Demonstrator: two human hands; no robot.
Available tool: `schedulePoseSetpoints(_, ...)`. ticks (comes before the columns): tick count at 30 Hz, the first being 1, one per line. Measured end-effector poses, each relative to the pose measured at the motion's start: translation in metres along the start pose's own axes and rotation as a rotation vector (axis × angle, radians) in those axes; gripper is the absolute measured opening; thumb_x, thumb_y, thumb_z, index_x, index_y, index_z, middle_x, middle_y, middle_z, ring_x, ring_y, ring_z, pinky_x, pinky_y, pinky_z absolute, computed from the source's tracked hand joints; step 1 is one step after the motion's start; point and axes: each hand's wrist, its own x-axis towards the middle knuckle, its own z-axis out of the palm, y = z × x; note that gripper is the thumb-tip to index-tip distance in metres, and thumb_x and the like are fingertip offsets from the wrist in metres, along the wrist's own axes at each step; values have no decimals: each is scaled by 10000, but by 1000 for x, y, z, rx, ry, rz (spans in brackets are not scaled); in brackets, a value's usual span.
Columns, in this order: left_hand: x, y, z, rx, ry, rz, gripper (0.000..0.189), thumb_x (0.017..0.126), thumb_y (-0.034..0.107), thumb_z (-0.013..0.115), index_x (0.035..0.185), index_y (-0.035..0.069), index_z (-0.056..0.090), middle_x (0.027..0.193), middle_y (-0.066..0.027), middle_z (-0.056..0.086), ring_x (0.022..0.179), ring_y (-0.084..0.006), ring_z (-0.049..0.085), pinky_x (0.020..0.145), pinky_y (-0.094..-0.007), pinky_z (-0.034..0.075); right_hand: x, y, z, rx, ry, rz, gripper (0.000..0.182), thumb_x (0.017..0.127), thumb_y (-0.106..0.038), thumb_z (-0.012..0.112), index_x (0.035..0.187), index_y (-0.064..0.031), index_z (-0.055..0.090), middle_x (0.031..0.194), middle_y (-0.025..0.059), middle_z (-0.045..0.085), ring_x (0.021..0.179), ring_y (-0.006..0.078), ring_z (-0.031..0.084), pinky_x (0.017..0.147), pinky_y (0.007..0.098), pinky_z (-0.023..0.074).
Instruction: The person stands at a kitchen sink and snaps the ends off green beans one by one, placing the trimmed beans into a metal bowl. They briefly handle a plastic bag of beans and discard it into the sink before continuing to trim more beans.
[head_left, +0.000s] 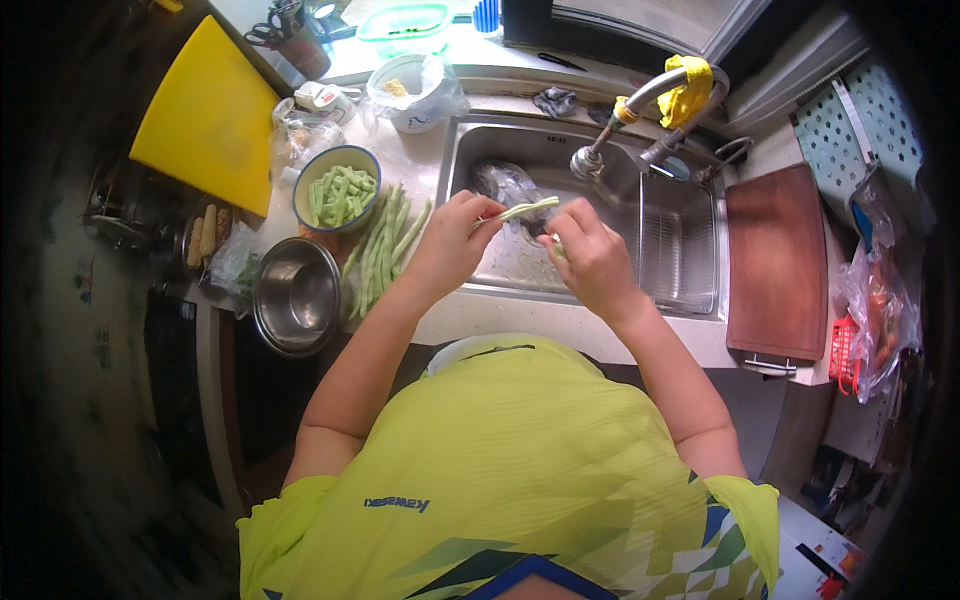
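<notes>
Over the near side of the steel sink, my left hand pinches a pale green bean whose far end points right. Close to that end is my right hand, its fingers curled around a short green bean piece that is mostly hidden. Whole long beans lie in a bunch on the counter left of my left hand. Beyond them stands a blue-rimmed enamel bowl holding cut bean pieces. A steel bowl sits at the counter's front edge.
A crumpled plastic bag lies in the sink under the curved faucet, which has a yellow cloth on it. Left stands a yellow cutting board; right lies a brown board. A bag-lined white tub is behind.
</notes>
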Motion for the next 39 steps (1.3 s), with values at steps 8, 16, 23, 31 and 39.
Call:
schedulePoseSetpoints(8, 1, 8, 11, 219, -33, 275, 87, 897, 67, 637, 956, 13, 605, 903, -147, 567, 777, -327, 589, 665, -392, 473, 17, 12, 12, -175, -214, -116, 35, 814, -56, 595, 832, -52, 565, 803, 96, 563, 746, 282, 651, 644, 400, 521)
schedulePoseSetpoints(16, -9, 4, 32, -54, 205, 177, 69, 901, 0, 620, 963, -11, 592, 880, -125, 552, 738, -275, 585, 656, -347, 481, 10, 6, 21, 272, -84, 160, 76, 897, -110, 616, 903, -35, 625, 865, 126, 618, 718, 333, 630, 614, 425, 489)
schedulePoseSetpoints(23, -9, 1, 39, -475, 226, -124, 90, 969, 109, 591, 978, 22, 615, 852, -43, 622, 755, -130, 579, 651, -261, 453, 13, 1, 26, 1146, 49, 760, 156, 986, -156, 567, 939, -20, 626, 867, 74, 666, 711, 137, 604, 608, 307, 465)
schedulePoseSetpoints(31, -8, -1, 30, -1247, 46, -482, 196, 997, 221, 571, 1058, 48, 640, 923, -25, 665, 817, -100, 614, 711, -254, 488, 37, 7, -13, 1287, 246, 750, 119, 944, -139, 625, 996, -41, 581, 837, 34, 640, 637, 91, 537, 556, 236, 435)
schedulePoseSetpoints(39, -9, 11, 28, -1246, 27, -517, 166, 995, 195, 573, 1044, 54, 645, 897, -22, 671, 720, -75, 605, 663, -222, 500, 26, -4, 14, 435, 161, 226, 176, 795, -38, 717, 919, -44, 592, 831, 96, 624, 579, 210, 586, 518, 317, 454)
